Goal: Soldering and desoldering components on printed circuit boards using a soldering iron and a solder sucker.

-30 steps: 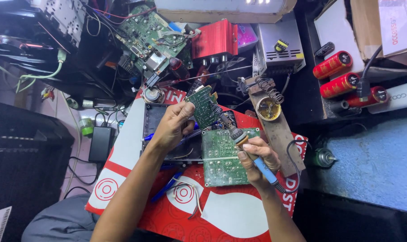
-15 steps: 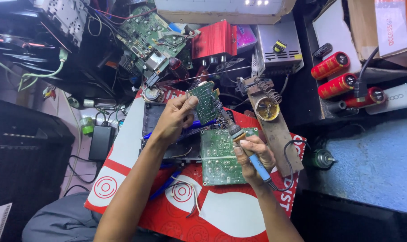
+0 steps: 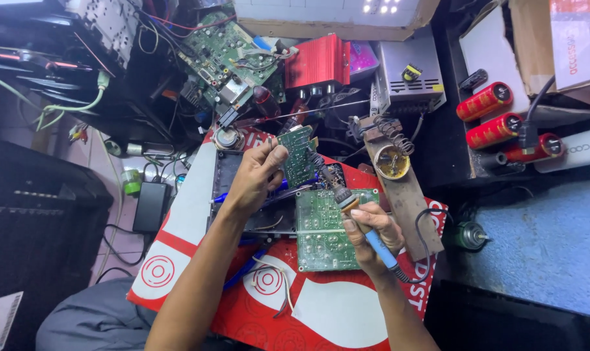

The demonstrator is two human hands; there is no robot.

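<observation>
The left hand (image 3: 254,179) pinches a small green circuit board (image 3: 299,156) by its edge, tilted up just above the larger green board (image 3: 325,229) lying on the red-and-white sheet (image 3: 321,305). The right hand (image 3: 371,235) is closed round a blue-handled soldering iron (image 3: 363,227), whose tip reaches the small board's lower edge; the exact contact point is too small to make out. Since half a second ago the left hand and small board have barely shifted, and the iron stays against the board.

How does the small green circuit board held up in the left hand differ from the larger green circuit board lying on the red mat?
The small green circuit board is narrow and held tilted up off the bench by the left hand; the larger green circuit board is broader, roughly square, and lies flat on the red mat. The right hand holds a blue-handled soldering iron over the larger one. Both are green with solder points.
</observation>
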